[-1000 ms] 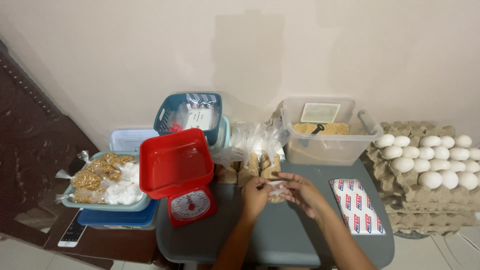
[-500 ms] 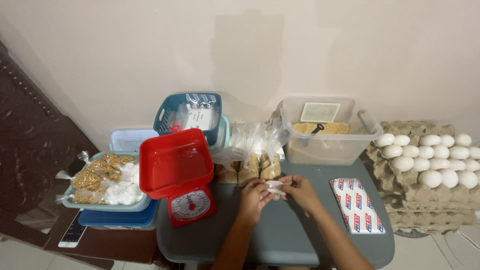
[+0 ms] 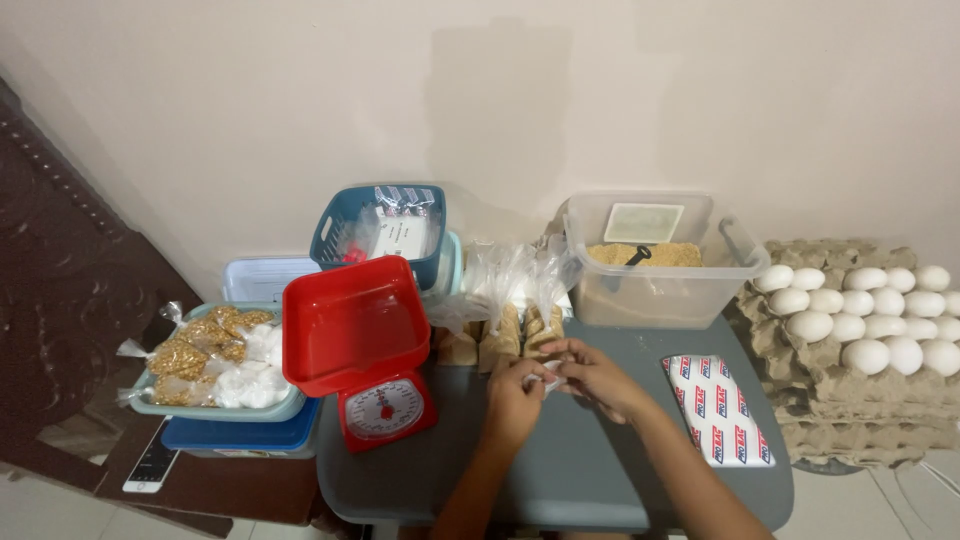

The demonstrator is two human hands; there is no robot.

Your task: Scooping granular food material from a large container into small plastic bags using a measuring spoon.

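My left hand [image 3: 515, 396] and my right hand [image 3: 592, 373] meet over the grey table [image 3: 580, 470], both pinching a small clear plastic bag [image 3: 547, 375] between the fingertips. Just beyond the hands stand several filled clear bags [image 3: 505, 320] of brown grain with their tops open and upright. A red kitchen scale [image 3: 360, 350] with a red tray and a white dial stands left of my left hand. A clear plastic bin [image 3: 660, 265] of brown grain with a black scoop in it sits behind my right hand.
Stacked cardboard trays of white eggs [image 3: 865, 320] fill the right. A flat pack of bags [image 3: 712, 405] lies right of my forearm. A blue basket [image 3: 385, 232], a pale tray of filled packets [image 3: 215, 360] on blue lids, and a phone [image 3: 152, 462] lie left.
Both hands have stayed together over the table, working the small bag. Their fingers have shifted slightly; nothing else has moved.
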